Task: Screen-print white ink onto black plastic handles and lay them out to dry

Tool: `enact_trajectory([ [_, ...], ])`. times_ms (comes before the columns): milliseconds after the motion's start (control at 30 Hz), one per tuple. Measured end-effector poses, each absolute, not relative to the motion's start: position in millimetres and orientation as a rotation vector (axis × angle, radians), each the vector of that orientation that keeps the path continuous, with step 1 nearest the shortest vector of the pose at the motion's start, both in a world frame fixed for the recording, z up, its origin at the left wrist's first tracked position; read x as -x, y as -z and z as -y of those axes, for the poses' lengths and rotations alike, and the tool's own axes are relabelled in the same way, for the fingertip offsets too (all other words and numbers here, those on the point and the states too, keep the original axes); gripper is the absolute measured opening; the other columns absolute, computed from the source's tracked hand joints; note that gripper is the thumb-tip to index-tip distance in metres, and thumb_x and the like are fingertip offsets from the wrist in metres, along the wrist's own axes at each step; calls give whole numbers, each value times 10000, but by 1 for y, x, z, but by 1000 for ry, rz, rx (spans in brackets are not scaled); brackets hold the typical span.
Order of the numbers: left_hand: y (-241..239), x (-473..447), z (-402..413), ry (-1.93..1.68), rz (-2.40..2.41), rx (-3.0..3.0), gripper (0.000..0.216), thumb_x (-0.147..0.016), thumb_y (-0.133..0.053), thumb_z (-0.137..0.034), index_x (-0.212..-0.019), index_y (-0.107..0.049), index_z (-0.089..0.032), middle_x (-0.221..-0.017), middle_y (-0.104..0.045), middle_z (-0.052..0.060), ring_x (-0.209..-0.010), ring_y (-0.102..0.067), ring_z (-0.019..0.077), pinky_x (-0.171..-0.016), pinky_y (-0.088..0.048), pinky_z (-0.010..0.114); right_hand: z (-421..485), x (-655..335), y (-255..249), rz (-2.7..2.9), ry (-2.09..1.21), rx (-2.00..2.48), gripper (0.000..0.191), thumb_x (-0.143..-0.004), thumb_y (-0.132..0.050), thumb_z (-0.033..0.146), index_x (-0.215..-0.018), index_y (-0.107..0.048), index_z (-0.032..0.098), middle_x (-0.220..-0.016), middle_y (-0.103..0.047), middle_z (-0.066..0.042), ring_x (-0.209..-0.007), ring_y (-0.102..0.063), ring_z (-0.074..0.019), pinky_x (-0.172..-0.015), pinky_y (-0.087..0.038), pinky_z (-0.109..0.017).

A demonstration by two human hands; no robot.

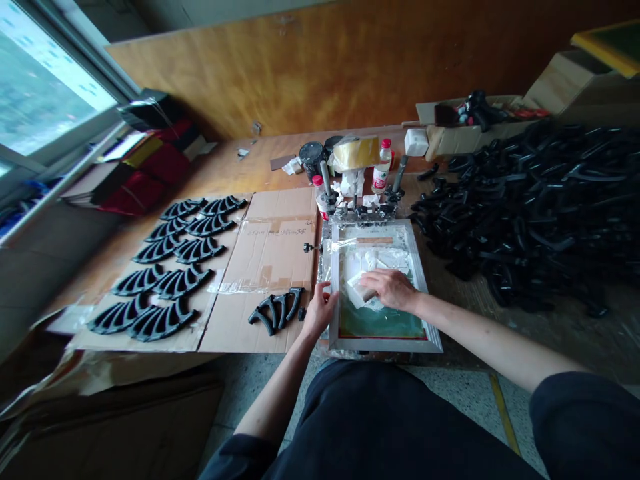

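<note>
A metal-framed printing screen (423, 283) lies in front of me, its green mesh smeared with white ink. My right hand (391, 289) rests on the mesh, fingers closed on a small squeegee (358, 291) coated in white ink. My left hand (320, 308) grips the frame's left edge. Just left of that hand, a black curved plastic part (277, 309) lies on flattened cardboard (270, 253).
Rows of black curved parts (165, 267) lie on the cardboard at left. A big heap of black parts (540, 207) fills the right. Ink cans (311, 158), a tape roll (356, 152) and a bottle (383, 167) stand behind the screen. Boxes (465, 127) sit at back right.
</note>
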State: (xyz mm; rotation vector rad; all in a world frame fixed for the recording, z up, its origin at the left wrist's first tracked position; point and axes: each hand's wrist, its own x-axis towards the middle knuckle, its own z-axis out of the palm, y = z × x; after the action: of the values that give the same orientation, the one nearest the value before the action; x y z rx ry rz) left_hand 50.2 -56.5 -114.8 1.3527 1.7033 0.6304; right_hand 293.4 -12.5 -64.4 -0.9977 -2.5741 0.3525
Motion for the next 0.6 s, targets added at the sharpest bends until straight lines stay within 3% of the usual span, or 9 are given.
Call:
enact_trajectory([
  [133,113,-51,56,-649,-1671,-1317,423,-873,-505,-487,-1218,-474,-245,-769,-619,-13,-643,-560,128,-570,-376,218,29,-303,71,2638,-452,927,384,-758,-559,29,-1067,-695,213,-1101,-706,-40,-933,-660,-179,-774,-483,-260],
  [267,103,-50,55,-674,-1642,-1278,500,-851,-541,-491,-1276,-473,-236,-673,-570,-41,-576,-515,116,-540,-357,210,6,-295,48,2595,-455,1135,308,-866,-607,219,-1159,-666,293,-987,-715,15,-855,-659,-166,-720,-478,-250],
  [400,69,-48,53,-785,-1544,-1204,609,-836,-565,-538,-1365,-446,-259,-642,-565,-56,-510,-462,96,-506,-352,202,-45,-286,15,2358,-274,1365,541,-858,-659,329,-1378,-509,327,-1088,-693,-9,-857,-640,-182,-724,-482,-280],
  [533,24,-53,42,-1030,-1448,-1159,519,-886,-444,-619,-1085,-654,-188,-721,-603,2,-573,-502,103,-538,-410,219,-84,-342,-3,1957,-232,1497,398,-903,-578,356,-1281,-592,233,-919,-698,-34,-730,-613,-164,-705,-470,-290],
  [600,4,-58,28,-1185,-1375,-1152,569,-913,-351,-637,-986,-663,-167,-752,-617,28,-584,-519,114,-539,-441,238,-88,-378,6,1700,-244,1597,323,-936,-496,347,-1159,-636,160,-842,-687,-50,-697,-598,-155,-688,-459,-280],
])
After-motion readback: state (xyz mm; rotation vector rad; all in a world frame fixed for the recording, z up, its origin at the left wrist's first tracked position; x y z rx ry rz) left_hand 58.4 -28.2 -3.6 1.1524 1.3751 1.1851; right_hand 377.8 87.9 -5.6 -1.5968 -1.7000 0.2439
